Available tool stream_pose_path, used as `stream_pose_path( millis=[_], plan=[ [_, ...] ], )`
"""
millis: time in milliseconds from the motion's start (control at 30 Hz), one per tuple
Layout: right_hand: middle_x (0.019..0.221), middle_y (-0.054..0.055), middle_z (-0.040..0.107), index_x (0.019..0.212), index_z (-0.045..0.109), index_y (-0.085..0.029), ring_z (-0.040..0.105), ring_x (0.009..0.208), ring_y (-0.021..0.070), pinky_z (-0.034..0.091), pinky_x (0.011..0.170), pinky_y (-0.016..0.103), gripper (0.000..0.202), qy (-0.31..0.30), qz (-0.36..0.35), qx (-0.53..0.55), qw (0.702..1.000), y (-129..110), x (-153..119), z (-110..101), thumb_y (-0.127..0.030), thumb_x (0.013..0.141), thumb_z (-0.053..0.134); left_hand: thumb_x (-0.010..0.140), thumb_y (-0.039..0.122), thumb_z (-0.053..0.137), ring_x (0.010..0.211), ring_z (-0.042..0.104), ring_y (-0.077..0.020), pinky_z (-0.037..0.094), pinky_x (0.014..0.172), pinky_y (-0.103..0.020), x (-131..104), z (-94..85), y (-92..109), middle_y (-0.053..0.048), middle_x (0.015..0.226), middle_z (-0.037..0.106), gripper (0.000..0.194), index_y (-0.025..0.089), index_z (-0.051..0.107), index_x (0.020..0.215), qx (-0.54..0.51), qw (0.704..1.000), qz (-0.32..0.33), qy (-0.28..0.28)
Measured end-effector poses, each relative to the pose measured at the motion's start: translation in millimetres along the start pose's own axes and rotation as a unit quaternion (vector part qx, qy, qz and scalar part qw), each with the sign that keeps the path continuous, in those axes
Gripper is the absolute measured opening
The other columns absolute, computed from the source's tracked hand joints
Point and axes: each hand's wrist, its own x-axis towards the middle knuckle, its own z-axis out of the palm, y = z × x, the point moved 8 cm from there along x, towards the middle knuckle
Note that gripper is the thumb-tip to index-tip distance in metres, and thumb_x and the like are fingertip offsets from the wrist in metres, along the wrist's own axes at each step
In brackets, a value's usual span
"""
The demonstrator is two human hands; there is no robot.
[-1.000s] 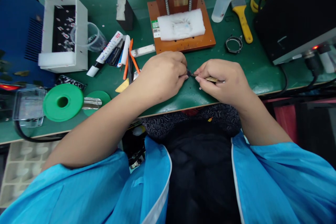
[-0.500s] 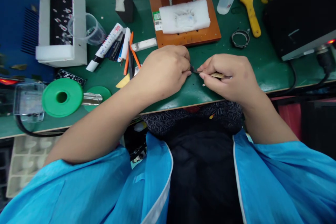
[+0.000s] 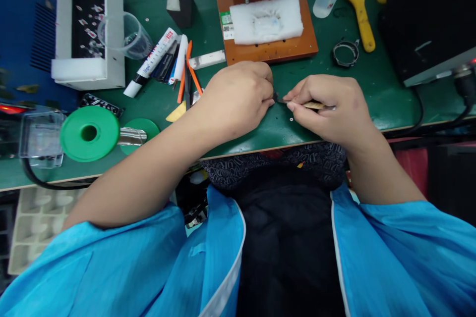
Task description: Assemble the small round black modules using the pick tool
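Note:
In the middle of the bench my left hand (image 3: 241,96) is closed, its fingertips pinching a tiny dark part (image 3: 275,95) that they mostly hide. To its right, my right hand (image 3: 329,104) grips a thin tool (image 3: 314,105) with a brownish-yellow shaft and a dark, narrow tip, held like a pencil. The tip reaches the dark part at my left fingertips; whether it is tweezers or a blade I cannot tell. A tiny pale ring (image 3: 291,119) lies on the green bench just below the tool.
Behind my hands stands a brown fixture (image 3: 275,52) with a white foam block (image 3: 266,20). Pens and a marker (image 3: 152,62), a white box (image 3: 115,64), a clear cup (image 3: 136,39) and a solder spool (image 3: 74,133) are left. A brush (image 3: 360,20) and a metal ring (image 3: 345,53) lie right.
The view has shifted slightly, so the bench items sit a little higher and farther right. Both hands keep nearly the same pose and hold.

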Motion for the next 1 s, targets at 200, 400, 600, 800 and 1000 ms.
stream_pose_path(
  millis=[200, 400, 600, 800, 1000],
  plan=[
    [0.093, 0.003, 0.088, 0.081, 0.065, -0.032, 0.093, 0.101, 0.0334, 0.070, 0.087, 0.052, 0.029, -0.002, 0.010, 0.002, 1.000, -0.5, 1.1, 0.8, -0.025, 0.105, 0.079, 0.125, 0.031, 0.058, 0.137, 0.088, -0.0390, 0.069, 0.124, -0.054, -0.2, 0.3, -1.0, -0.018, 0.144, 0.091, 0.043, 0.018, 0.099, 0.120, 0.001, 1.000, -0.005, -0.008],
    [0.093, 0.003, 0.088, 0.083, 0.065, -0.032, 0.092, 0.102, 0.0350, 0.070, 0.089, 0.053, 0.028, 0.004, 0.023, 0.004, 1.000, 2.6, 1.9, 0.2, -0.029, 0.105, 0.082, 0.126, 0.034, 0.058, 0.137, 0.087, -0.0376, 0.068, 0.126, -0.053, -1.9, 0.8, -2.7, -0.017, 0.145, 0.092, 0.044, 0.019, 0.100, 0.121, -0.003, 1.000, 0.003, 0.002],
    [0.095, 0.003, 0.089, 0.083, 0.067, -0.032, 0.092, 0.103, 0.0343, 0.070, 0.092, 0.052, 0.028, 0.002, 0.033, 0.002, 0.999, 4.5, 1.2, -0.7, -0.031, 0.106, 0.084, 0.126, 0.035, 0.058, 0.140, 0.087, -0.0401, 0.067, 0.129, -0.057, -2.0, 1.1, -3.3, -0.018, 0.147, 0.092, 0.045, 0.020, 0.101, 0.126, -0.013, 1.000, -0.003, -0.005],
    [0.094, 0.002, 0.089, 0.085, 0.071, -0.031, 0.091, 0.097, 0.0323, 0.068, 0.088, 0.050, 0.024, -0.009, 0.034, 0.020, 0.999, 2.2, 1.2, -0.9, -0.029, 0.106, 0.083, 0.125, 0.034, 0.059, 0.138, 0.087, -0.0375, 0.069, 0.126, -0.053, -1.9, -0.1, -2.2, -0.016, 0.145, 0.092, 0.042, 0.020, 0.099, 0.121, -0.009, 1.000, 0.008, 0.006],
    [0.095, 0.002, 0.090, 0.083, 0.068, -0.033, 0.091, 0.099, 0.0352, 0.070, 0.088, 0.054, 0.027, 0.010, 0.039, 0.033, 0.999, 5.5, 1.1, -1.1, -0.034, 0.104, 0.086, 0.123, 0.035, 0.062, 0.137, 0.088, -0.0388, 0.069, 0.127, -0.055, -1.6, 1.3, -4.4, -0.017, 0.143, 0.093, 0.040, 0.023, 0.100, 0.121, -0.016, 1.000, 0.000, 0.007]
  ],
)
